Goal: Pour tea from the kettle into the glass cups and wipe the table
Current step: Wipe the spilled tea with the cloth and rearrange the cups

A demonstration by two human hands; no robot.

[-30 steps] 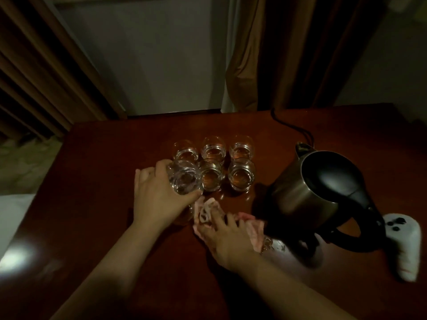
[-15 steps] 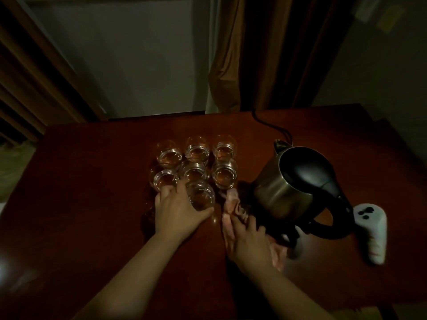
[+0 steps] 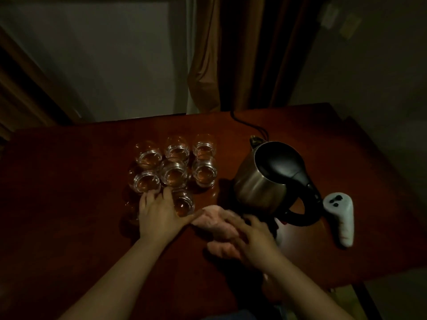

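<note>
Left hand point(image 3: 159, 215) is curling round one glass cup point(image 3: 183, 203), which is standing on the dark wooden table point(image 3: 69, 192) just in front of the six other cups point(image 3: 174, 161). I am seeing my right hand point(image 3: 254, 239) pressing flat on the pink cloth point(image 3: 213, 221) (blurred, so the fingers are looking spread rather than gripping). Beside it the steel kettle point(image 3: 261, 181) is sitting upright, near a white controller point(image 3: 342, 218) at the table's right.
</note>
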